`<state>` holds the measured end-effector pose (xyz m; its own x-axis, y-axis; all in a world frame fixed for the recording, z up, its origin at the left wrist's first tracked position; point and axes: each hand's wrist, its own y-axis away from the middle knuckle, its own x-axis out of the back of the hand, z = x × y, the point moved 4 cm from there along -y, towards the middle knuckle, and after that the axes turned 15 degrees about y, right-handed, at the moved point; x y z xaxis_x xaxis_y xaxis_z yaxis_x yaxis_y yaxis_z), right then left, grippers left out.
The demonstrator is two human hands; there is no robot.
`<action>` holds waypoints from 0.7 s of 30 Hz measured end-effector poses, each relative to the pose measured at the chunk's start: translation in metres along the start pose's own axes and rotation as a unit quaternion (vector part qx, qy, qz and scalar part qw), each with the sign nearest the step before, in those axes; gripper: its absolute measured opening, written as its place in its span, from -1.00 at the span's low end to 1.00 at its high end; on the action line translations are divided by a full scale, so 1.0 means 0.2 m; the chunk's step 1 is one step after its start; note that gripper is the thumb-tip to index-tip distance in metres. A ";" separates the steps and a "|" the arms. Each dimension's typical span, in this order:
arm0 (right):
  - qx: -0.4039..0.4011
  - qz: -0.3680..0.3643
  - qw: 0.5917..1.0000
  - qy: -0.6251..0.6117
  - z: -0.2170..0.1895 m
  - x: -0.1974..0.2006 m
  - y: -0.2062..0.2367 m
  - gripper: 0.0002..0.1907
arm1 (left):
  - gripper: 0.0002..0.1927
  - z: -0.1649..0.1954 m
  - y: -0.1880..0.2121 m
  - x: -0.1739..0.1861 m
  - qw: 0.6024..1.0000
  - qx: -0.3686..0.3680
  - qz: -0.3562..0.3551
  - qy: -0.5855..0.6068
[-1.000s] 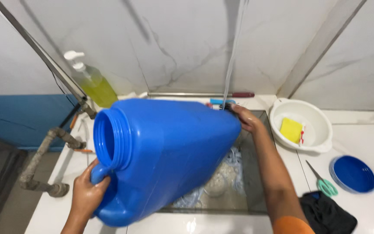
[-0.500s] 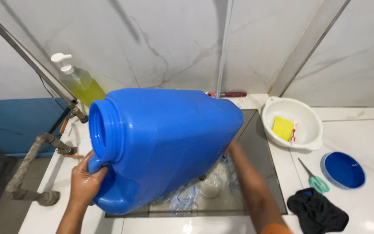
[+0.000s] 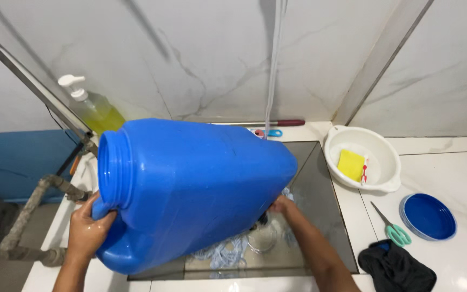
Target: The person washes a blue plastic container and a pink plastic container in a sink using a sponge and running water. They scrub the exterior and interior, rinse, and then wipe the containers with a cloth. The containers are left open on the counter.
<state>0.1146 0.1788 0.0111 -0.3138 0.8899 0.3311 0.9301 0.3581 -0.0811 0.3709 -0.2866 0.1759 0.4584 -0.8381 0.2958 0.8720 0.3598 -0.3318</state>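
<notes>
A big blue jug [image 3: 190, 189] lies tilted on its side over the sink [image 3: 320, 189], mouth to the left. The left hand [image 3: 87, 232] has its fingers wrapped around the handle; the right hand [image 3: 283, 205] presses its base, fingers hidden. A white bowl [image 3: 385, 162] sits nearby.

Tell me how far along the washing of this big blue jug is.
Done: the lid is off, lying on the counter. In hand: the blue jug is tipped on its side over the sink, left hand at its neck, right hand under its base. Left: no water shows pouring; the sponge sits unused.
</notes>
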 end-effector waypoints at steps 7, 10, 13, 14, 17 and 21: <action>-0.034 0.129 0.918 0.373 -0.10 0.54 -0.24 -0.54 | -0.25 0.16 -0.04 -0.14 0.985 0.095 -0.087 -0.113; 0.083 0.177 0.825 0.530 -0.18 0.61 -0.32 -0.55 | -0.23 0.26 -0.04 -0.28 0.963 0.134 -0.120 -0.198; 0.126 0.233 0.703 0.660 -0.21 0.59 -0.29 -0.51 | -0.23 0.39 -0.04 -0.43 0.950 0.096 -0.157 -0.254; 0.129 0.247 0.664 0.694 -0.21 0.59 -0.27 -0.49 | -0.24 0.42 -0.04 -0.46 0.942 0.095 -0.160 -0.279; 0.032 0.204 0.663 0.720 -0.19 0.60 -0.23 -0.56 | -0.24 0.50 -0.02 -0.51 0.937 0.080 -0.162 -0.300; -0.023 0.042 0.818 0.573 -0.23 0.43 -0.21 -0.74 | -0.21 0.55 0.05 -0.48 0.936 0.043 -0.157 -0.311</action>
<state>0.0584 0.2269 0.0863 0.1114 0.0510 0.9925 0.9538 0.2749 -0.1212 0.3537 -0.1568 0.2432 0.1652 -0.5167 0.8401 0.9789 0.1895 -0.0760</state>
